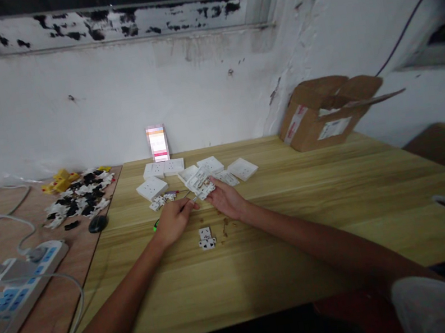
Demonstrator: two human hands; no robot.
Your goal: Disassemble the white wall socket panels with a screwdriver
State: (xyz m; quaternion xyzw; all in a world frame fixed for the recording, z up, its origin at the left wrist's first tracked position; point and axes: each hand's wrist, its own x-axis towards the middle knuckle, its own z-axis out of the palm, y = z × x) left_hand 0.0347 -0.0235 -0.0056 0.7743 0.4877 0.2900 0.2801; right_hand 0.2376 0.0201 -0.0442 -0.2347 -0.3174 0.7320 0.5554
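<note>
My left hand [175, 219] is closed around a screwdriver; a bit of its green handle [155, 225] shows behind the hand, and its thin shaft points at the panel. My right hand [227, 197] grips a white wall socket panel [200, 184], tilted above the table with its inner side up. Below the hands lies a small socket insert [206, 238]. More white socket inserts [159, 202] rest by the left hand. Around the held panel, several white socket panels [242, 169] lie on the wooden table [291, 268]; some are partly covered.
A lit phone [158, 143] leans against the wall at the back. An open cardboard box [317, 119] stands at the back right. On the left table are a power strip [26, 296], cables, a black mouse [98, 223] and a pile of black and white parts [78, 197].
</note>
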